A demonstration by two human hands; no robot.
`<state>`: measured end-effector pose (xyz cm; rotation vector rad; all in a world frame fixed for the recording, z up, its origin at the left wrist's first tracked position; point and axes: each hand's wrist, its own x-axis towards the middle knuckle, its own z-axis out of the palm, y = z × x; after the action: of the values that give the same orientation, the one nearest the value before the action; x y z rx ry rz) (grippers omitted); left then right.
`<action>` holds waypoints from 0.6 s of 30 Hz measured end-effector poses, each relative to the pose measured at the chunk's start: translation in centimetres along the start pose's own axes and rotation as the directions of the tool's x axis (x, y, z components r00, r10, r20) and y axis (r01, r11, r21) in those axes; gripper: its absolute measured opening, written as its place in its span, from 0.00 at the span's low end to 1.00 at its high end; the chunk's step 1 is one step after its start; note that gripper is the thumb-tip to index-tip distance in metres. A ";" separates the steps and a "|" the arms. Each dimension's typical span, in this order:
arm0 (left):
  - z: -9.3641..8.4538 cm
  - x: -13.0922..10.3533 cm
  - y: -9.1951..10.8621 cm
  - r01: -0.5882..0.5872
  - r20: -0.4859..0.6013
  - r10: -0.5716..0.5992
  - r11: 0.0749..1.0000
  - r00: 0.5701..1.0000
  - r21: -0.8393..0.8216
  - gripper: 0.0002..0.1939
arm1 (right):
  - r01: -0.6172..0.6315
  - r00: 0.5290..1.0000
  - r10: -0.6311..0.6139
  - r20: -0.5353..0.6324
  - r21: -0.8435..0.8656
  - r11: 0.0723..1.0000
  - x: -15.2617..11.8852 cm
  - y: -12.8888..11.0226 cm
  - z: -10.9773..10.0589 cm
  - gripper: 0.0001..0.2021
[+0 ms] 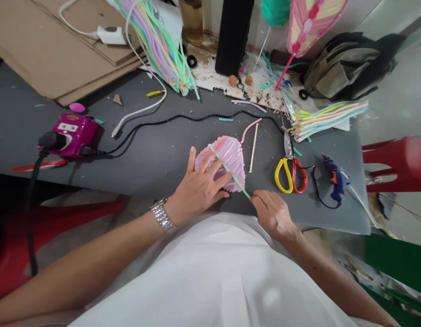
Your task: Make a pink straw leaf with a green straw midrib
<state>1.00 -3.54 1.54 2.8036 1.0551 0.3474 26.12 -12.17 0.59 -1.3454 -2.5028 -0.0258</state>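
Observation:
A pink and lilac piece made of rows of pipe cleaners (234,152) lies on the grey table. My left hand (205,184) rests over it with fingers spread, pressing it down. A light green pipe cleaner (236,179) runs slantwise across the piece, passing by my left fingers. Its lower end is pinched in my closed right hand (270,209), just off the piece's lower right edge. Close by on the right are a short pink pipe cleaner (250,129) and a straight cream one (254,147).
Scissors (288,175) and a blue glue gun (338,181) lie right. Behind them is a bundle of pale pipe cleaners (329,120). A black cord (183,116) crosses the table to a purple power socket box (72,131). Cardboard (64,50) lies at the far left.

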 end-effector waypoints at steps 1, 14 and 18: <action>0.0 0.0 0.0 0.001 -0.002 -0.001 1.000 1.000 -0.003 0.24 | 0.000 1.000 0.000 -0.003 0.000 1.000 0.0 0.0 0.0 0.14; 0.3 -0.1 0.7 -0.059 0.007 0.059 0.998 0.998 -0.003 0.27 | 0.022 1.000 -0.022 0.000 0.002 1.000 0.1 -0.1 -0.2 0.14; 0.2 0.1 0.9 -0.062 0.022 0.062 0.998 0.998 -0.012 0.27 | 0.021 1.000 -0.021 -0.017 0.007 1.000 -0.1 -0.1 0.0 0.14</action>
<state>1.70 -4.20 1.56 2.8282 0.9603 0.3261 26.11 -12.28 0.57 -1.3106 -2.5005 -0.0329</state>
